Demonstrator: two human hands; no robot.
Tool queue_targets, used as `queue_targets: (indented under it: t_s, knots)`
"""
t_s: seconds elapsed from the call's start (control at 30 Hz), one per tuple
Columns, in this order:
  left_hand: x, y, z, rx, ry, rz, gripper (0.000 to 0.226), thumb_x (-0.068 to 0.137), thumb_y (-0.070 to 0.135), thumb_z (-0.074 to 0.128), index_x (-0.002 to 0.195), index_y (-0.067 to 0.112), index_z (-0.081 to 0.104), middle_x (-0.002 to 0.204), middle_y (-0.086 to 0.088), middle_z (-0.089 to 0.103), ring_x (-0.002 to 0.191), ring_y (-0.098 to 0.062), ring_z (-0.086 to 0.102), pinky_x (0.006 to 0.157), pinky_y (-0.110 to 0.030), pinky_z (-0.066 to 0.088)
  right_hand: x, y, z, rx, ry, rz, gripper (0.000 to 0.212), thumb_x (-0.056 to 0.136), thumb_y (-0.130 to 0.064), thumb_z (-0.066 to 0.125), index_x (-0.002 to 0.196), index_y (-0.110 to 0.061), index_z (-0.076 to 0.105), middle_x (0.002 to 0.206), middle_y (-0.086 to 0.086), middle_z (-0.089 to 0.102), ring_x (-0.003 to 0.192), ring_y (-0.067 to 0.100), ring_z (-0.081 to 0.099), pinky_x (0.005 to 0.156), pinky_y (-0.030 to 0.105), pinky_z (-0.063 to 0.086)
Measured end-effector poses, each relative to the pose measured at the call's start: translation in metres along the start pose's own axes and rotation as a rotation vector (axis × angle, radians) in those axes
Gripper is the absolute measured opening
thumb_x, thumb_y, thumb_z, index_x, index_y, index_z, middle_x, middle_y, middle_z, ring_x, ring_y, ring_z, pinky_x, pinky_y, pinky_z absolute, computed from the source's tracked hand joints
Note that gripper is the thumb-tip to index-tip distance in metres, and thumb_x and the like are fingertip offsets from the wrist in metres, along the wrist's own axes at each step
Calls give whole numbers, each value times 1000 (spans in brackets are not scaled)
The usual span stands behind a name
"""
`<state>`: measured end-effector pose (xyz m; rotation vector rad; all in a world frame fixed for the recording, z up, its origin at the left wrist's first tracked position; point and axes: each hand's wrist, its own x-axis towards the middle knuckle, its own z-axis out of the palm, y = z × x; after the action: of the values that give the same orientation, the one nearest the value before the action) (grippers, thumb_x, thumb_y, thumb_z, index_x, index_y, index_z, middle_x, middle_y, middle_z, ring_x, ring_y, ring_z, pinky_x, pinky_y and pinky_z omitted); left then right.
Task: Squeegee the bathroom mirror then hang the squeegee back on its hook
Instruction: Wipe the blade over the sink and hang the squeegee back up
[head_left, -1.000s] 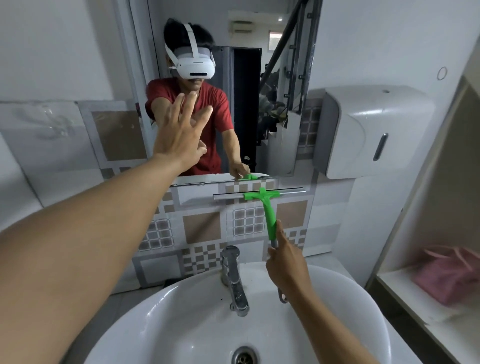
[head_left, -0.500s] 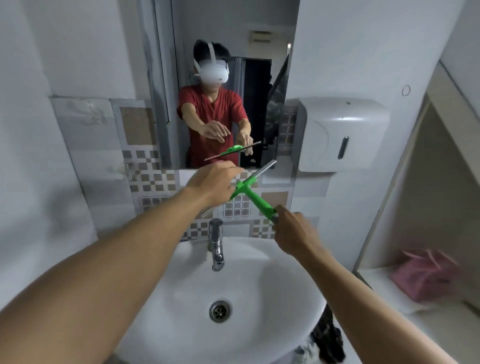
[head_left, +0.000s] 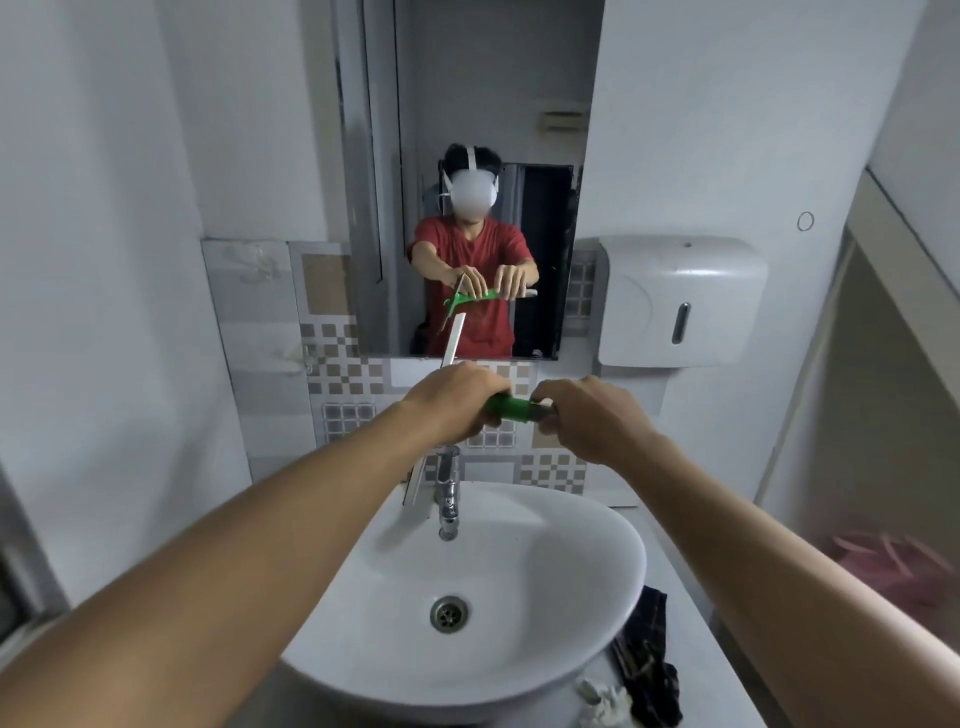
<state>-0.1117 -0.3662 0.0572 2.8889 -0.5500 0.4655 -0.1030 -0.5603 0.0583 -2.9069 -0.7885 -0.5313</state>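
Observation:
Both of my hands hold the green squeegee (head_left: 511, 409) above the tap, in front of the mirror (head_left: 488, 130). My left hand (head_left: 457, 397) is closed over the head end of the handle. My right hand (head_left: 587, 415) grips the tail end. The handle lies level between them. The squeegee's grey blade runs nearly upright, showing above my left hand and again below it beside the tap. A clear hook (head_left: 254, 265) sticks to the tile left of the mirror; another hook (head_left: 298, 358) sits lower on the wall.
A white basin (head_left: 597, 561) with a chrome tap (head_left: 448, 488) is right below my hands. A white paper dispenser (head_left: 680, 301) hangs right of the mirror. A dark cloth (head_left: 647, 654) lies on the counter at right, and a pink bag (head_left: 893, 566) sits on a shelf.
My head has pulled back from the mirror. My left hand came down from the glass and took the squeegee's head end. The squeegee turned so its handle lies level and its blade stands upright.

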Motion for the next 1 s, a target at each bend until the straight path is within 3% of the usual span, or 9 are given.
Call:
queue_targets:
  t_s: [0.1, 0.2, 0.3, 0.43, 0.57, 0.7, 0.83, 1.0]
  knots:
    - [-8, -5, -3, 4, 38, -74, 23, 86, 3, 73, 100, 21, 72, 94, 1, 71, 84, -20, 68, 74, -41, 58, 4, 9, -13, 46, 9, 60, 38, 89, -41, 71, 121, -20, 64, 90, 0, 71, 73, 18, 64, 66, 33, 57]
    - [-20, -20, -3, -22, 59, -167, 19, 91, 9, 71, 107, 19, 71, 98, -1, 70, 85, -19, 66, 68, -32, 52, 14, 21, -24, 115, -21, 117, 34, 88, -45, 71, 109, -18, 68, 85, 0, 69, 73, 18, 64, 68, 36, 58]
    - [-31, -35, -4, -86, 73, -235, 24, 91, 13, 71, 115, 19, 70, 104, -2, 72, 88, -18, 67, 79, -36, 58, 30, 17, -25, 338, -7, 117, 25, 85, -34, 78, 100, -15, 73, 78, 0, 67, 67, 16, 64, 57, 28, 51]
    - [-43, -53, -10, -234, 70, -344, 32, 92, 13, 71, 123, 17, 66, 117, -4, 71, 105, -22, 66, 93, -34, 53, 58, -9, -25, 716, 61, 97, 21, 77, -11, 85, 95, -9, 75, 82, 7, 75, 73, 21, 76, 74, 43, 65]
    - [-48, -75, -18, -391, 88, -396, 39, 89, 12, 74, 127, 15, 64, 125, -5, 71, 113, -21, 66, 99, -34, 52, 89, -46, -25, 860, 51, 17, 26, 77, -1, 83, 95, -14, 69, 90, 9, 72, 77, 21, 74, 75, 41, 65]
    - [-48, -99, -26, -498, 131, -421, 34, 96, 17, 67, 129, 14, 64, 126, -6, 71, 105, -14, 63, 97, -31, 51, 125, -79, -19, 995, 28, -46, 36, 81, 8, 76, 108, -13, 65, 105, 14, 65, 89, 27, 73, 73, 40, 65]
    - [-50, -134, -32, -628, 190, -467, 31, 98, 23, 64, 126, 12, 68, 117, -4, 73, 104, -20, 68, 101, -40, 54, 160, -108, -10, 1178, 4, -54, 51, 86, 13, 67, 127, -15, 57, 116, 17, 58, 91, 28, 73, 64, 28, 63]
    - [-45, -180, -31, -784, 285, -502, 35, 92, 13, 70, 126, 15, 64, 115, -3, 74, 104, -19, 72, 99, -44, 58, 208, -142, 11, 1253, -11, -89, 64, 85, 16, 65, 134, -21, 48, 119, 16, 58, 93, 26, 70, 60, 22, 60]
